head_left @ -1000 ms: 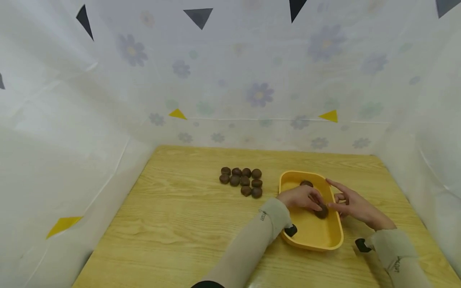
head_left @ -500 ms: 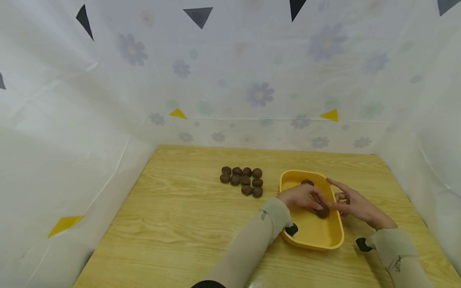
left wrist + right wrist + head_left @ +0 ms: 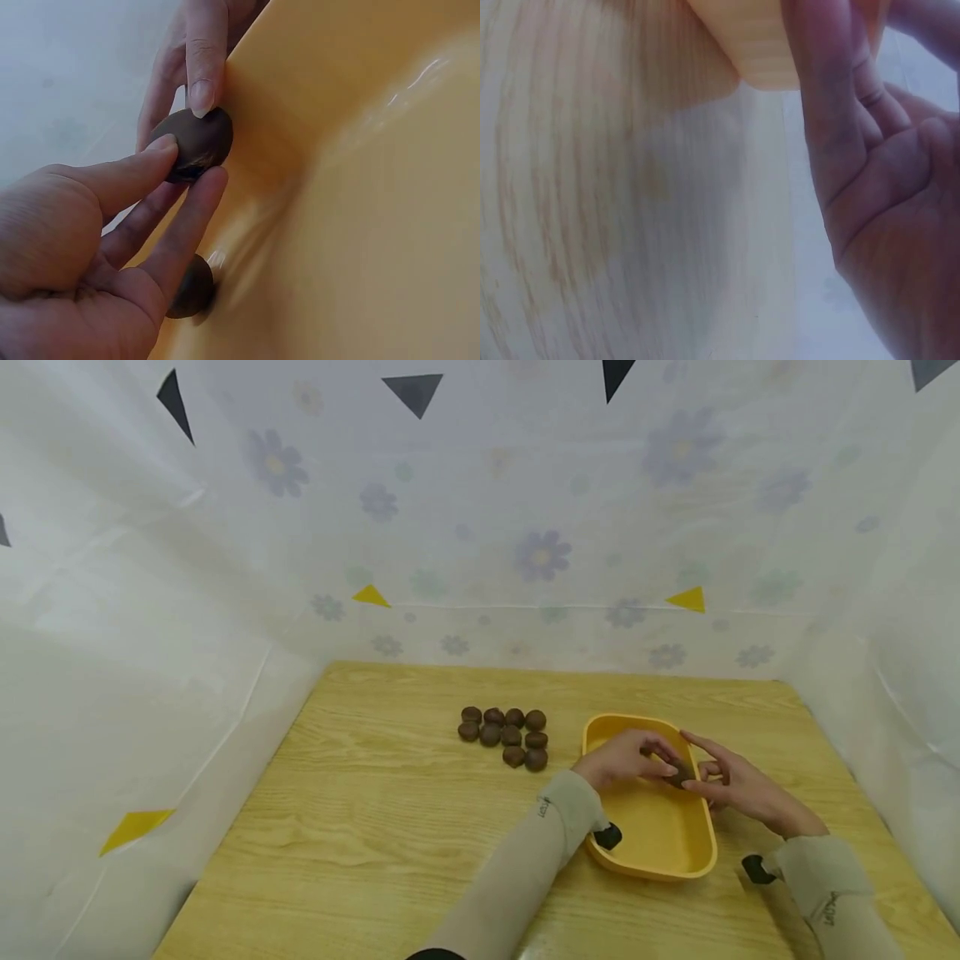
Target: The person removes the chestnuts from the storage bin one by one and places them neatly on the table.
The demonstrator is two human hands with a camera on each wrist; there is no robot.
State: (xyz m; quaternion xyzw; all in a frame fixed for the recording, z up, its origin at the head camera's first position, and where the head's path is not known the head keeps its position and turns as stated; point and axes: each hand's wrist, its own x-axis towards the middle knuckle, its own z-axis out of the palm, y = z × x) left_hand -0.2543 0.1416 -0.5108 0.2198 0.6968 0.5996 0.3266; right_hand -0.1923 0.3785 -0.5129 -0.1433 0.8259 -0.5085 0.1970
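Note:
My left hand (image 3: 626,756) reaches into a yellow plastic tray (image 3: 652,852) and pinches a dark brown chestnut (image 3: 199,139) between thumb and fingertips, up by the tray's right wall. From the right side my right hand (image 3: 738,785) grips that wall, its thumb over the inside, fingers outside, and index finger along the rim. In the left wrist view the right thumb's tip meets the top of the pinched chestnut. A second chestnut (image 3: 191,289) lies in the tray below the left fingers; the left hand hides it in the head view.
Left of the tray, several chestnuts (image 3: 512,737) sit close together in rows on the wood-grain table (image 3: 360,827). White sheeting (image 3: 480,527) with flowers and triangles encloses the table at the back and sides.
My left hand has brought the chestnut up from the tray's floor toward the right wall and the right thumb. The right hand has stayed on the rim.

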